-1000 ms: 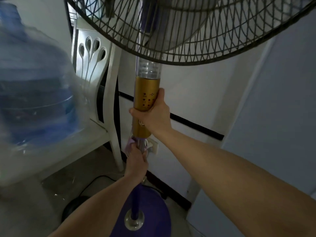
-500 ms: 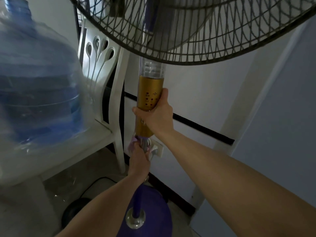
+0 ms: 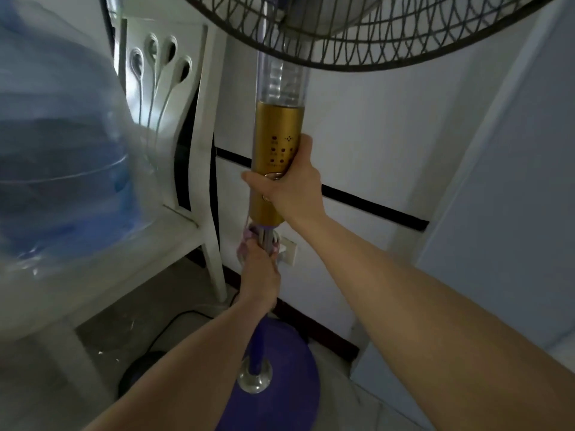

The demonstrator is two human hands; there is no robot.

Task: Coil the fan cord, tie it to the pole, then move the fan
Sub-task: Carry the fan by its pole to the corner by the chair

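Your right hand (image 3: pixel 289 189) grips gold control column (image 3: pixel 278 129) of stand fan, thumb up its side. Your left hand (image 3: pixel 259 270) directly below, clenched round purple pole (image 3: pixel 255 353) and coiled cord (image 3: pixel 268 239) bundled against it. Fan grille (image 3: pixel 389 35) above both hands; purple base (image 3: pixel 280 402) under left wrist. Blurred blue water jug (image 3: pixel 62 157) and white chair (image 3: pixel 189 98) left of hands. Wall socket (image 3: pixel 289 251) just behind left hand.

Gold fan column (image 3: pixel 278 126), purple base (image 3: pixel 280 396)
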